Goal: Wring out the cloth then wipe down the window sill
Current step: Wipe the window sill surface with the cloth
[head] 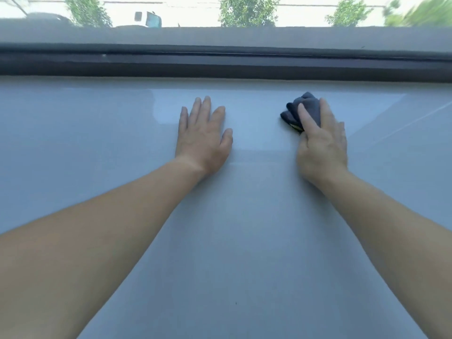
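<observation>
Perhaps a home, window sill [239,241], white truck [148,19] outside

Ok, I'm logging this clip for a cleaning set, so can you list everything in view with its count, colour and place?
bunched dark grey-blue cloth: one, dark grey-blue, on the sill right of centre
glossy pale window sill: one, pale grey-blue, fills the lower view
dark window frame rail: one, dark grey, along the sill's far edge
leafy trees: several, green, outside at the top
white vehicle: one, white, outside, upper left
left hand: one, flat on the sill, apart from the cloth
right hand: one, holds the cloth on the sill
</observation>
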Motion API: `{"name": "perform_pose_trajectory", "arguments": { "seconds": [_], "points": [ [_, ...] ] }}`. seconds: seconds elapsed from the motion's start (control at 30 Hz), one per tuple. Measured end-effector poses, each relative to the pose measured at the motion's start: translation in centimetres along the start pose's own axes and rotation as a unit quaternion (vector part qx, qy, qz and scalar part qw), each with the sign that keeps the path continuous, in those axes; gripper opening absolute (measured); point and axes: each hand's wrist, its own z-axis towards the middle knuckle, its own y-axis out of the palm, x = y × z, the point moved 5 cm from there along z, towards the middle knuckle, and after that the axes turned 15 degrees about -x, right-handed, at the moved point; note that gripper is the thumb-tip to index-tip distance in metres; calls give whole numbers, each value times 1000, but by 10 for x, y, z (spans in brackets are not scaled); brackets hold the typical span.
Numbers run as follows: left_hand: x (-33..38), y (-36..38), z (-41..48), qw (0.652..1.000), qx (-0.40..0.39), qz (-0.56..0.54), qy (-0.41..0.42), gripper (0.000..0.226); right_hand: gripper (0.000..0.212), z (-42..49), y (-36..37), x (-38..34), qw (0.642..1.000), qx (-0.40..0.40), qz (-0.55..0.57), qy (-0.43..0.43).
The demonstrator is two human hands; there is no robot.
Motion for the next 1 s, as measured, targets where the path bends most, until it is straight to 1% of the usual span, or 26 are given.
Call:
{"name": "perform_pose_trajectory", "arguments": {
  "seconds": [0.03,0.07,0.1,0.17,0.2,0.23,0.27,0.33,0.4,0.43,0.47,0.57,0.6,0.67,0.73,0.77,0.83,0.9,1.0],
  "points": [
    [0,1,3,1000,0,11,-3,58,67,5,2,-8,1000,8,4,15],
    [-1,3,4,1000,2,20,-6,59,68,5,7,-20,1000,10,1,-3],
    [-1,4,3,1000,7,25,-7,61,69,1,15,-33,998,2,-9,-55],
    [1,4,2,1000,15,26,-3,65,69,-9,32,-47,980,-54,-45,-188],
    [1,4,1,1000,17,26,-3,66,68,-10,35,-46,968,-87,-62,-229],
    [1,3,1,1000,16,24,-4,67,69,-3,31,-40,961,-100,-73,-247],
    [1,2,2,1000,13,20,-7,68,69,9,24,-32,964,-93,-78,-238],
    [1,2,2,1000,7,12,-10,71,65,33,6,-20,987,-43,-46,-149],
    [2,2,2,1000,5,13,-10,71,66,50,-1,-21,999,5,-7,-47],
    [2,2,2,1000,6,15,-11,71,67,55,2,-31,999,12,-5,-31],
    [2,1,2,1000,6,17,-12,72,67,58,7,-46,999,9,-13,-50],
    [1,1,3,1000,10,24,-13,73,64,60,25,-87,980,-32,-39,-190],
    [1,1,3,999,12,28,-13,73,64,61,27,-92,975,-43,-44,-215],
    [2,1,2,999,15,36,-13,73,64,64,25,-88,969,-56,-67,-230],
    [2,1,2,999,12,37,-16,73,66,64,16,-62,971,-47,-87,-217],
    [2,1,2,999,9,37,-17,72,66,66,7,-41,977,-31,-84,-196],
    [3,1,2,999,3,40,-17,72,64,70,-17,10,989,-2,-81,-125],
    [3,1,1,999,4,44,-20,72,63,71,-34,45,995,9,-71,-73],
    [3,2,2,999,0,50,-20,73,63,63,-30,37,999,35,-18,-31]
  ]
}}
